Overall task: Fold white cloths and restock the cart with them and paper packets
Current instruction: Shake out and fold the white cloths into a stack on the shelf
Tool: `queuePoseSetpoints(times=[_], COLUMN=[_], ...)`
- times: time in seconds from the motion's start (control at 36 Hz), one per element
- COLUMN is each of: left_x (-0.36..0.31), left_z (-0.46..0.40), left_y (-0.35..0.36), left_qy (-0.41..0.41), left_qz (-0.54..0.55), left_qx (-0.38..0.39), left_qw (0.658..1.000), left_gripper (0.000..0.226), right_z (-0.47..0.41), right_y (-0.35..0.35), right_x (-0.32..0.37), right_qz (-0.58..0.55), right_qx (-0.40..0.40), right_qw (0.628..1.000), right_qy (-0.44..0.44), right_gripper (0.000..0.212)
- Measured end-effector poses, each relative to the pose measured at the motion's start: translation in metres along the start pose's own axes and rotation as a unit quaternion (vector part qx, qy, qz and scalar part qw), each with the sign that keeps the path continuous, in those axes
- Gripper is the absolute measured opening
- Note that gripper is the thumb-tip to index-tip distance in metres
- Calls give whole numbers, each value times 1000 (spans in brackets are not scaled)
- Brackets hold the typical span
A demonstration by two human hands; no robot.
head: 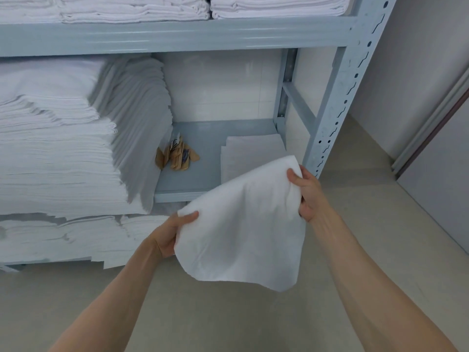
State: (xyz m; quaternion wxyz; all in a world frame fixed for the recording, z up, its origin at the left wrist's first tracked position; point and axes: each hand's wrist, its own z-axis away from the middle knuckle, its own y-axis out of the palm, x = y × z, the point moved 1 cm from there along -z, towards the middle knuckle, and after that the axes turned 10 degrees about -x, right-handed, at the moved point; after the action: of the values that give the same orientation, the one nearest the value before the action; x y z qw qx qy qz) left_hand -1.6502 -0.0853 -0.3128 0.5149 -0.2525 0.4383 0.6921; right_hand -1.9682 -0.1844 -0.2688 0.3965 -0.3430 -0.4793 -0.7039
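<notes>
A white cloth hangs in the air in front of the shelf, held at two corners. My left hand pinches its lower left corner, and my right hand grips its upper right corner. Behind the cloth, a small pile of folded white cloths lies on the blue-grey shelf board. Several brown paper packets lean together on the same board, to the left of that pile.
A tall stack of white linen fills the left of the blue-grey metal rack. More linen lies on the shelf above and below. Beige floor lies in front; a wall and door frame stand at the right.
</notes>
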Motion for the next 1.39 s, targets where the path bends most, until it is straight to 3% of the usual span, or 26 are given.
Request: queuePoseSetpoints(times=[0.14, 0.22, 0.31, 0.39, 0.44, 0.53, 0.64, 0.75, 0.81, 0.89, 0.97, 1.03, 1.14, 1.22, 1.28, 1.39], left_x=[-7, -21, -30, -28, -22, -16, -13, -3, 1, 3, 4, 2, -7, -10, -4, 22], left_z=[-9, -17, -24, -31, -35, -38, -35, -34, -34, -34, -38, -41, -38, -29, -27, -35], left_y=[21, 30, 43, 53, 51, 37, 14, 4, 5, 4, -3, -4, 5, 17, 24, 40], left_qy=[51, 65, 67, 52, 37, 23, 25, -24, -43, -41, -38, -34, 76, 93, 76, 92], left_qz=[-20, -22, -32, -56, -99, -167, -262, -291, -277, -255, -218, -189, -205, -304, -405, -584], left_qx=[-98, -159, -179, -192, -220, -261, -326, -342, -340, -362, -391, -395, -342, -191, -134, -160], left_qw=[994, 985, 981, 978, 970, 951, 908, 893, 898, 896, 893, 898, 914, 929, 901, 791], left_gripper=[49, 41, 35, 36, 42, 42, 30, 40, 52, 57, 59, 69, 103, 91, 90, 90], right_z=[-6, -14, -12, 0, 10, 19, 13, 5, 1, -4, -1, 1, 6, 7, 8, 11], right_y=[-15, -33, -65, -97, -104, -96, -67, -44, -42, -48, -55, -60, -57, -53, -49, -40], right_x=[9, 15, -2, -46, -72, -96, -103, -93, -86, -74, -61, -57, -59, -59, -57, -54], right_qz=[77, 127, 104, 81, 108, 156, 288, 480, 524, 523, 471, 479, 566, 621, 646, 668], right_qx=[-47, -44, -4, 57, 81, 48, -32, -73, -73, -41, 67, 133, 166, 153, 132, 93], right_qw=[990, 977, 975, 953, 943, 945, 937, 872, 848, 851, 876, 863, 807, 769, 750, 730], right_qy=[106, 168, 196, 285, 304, 283, 195, 62, 33, 33, 78, 85, 28, -20, -52, -109], right_gripper=[24, 41, 55, 77, 67, 61, 73, 76, 72, 84, 96, 98, 102, 93, 77, 52])
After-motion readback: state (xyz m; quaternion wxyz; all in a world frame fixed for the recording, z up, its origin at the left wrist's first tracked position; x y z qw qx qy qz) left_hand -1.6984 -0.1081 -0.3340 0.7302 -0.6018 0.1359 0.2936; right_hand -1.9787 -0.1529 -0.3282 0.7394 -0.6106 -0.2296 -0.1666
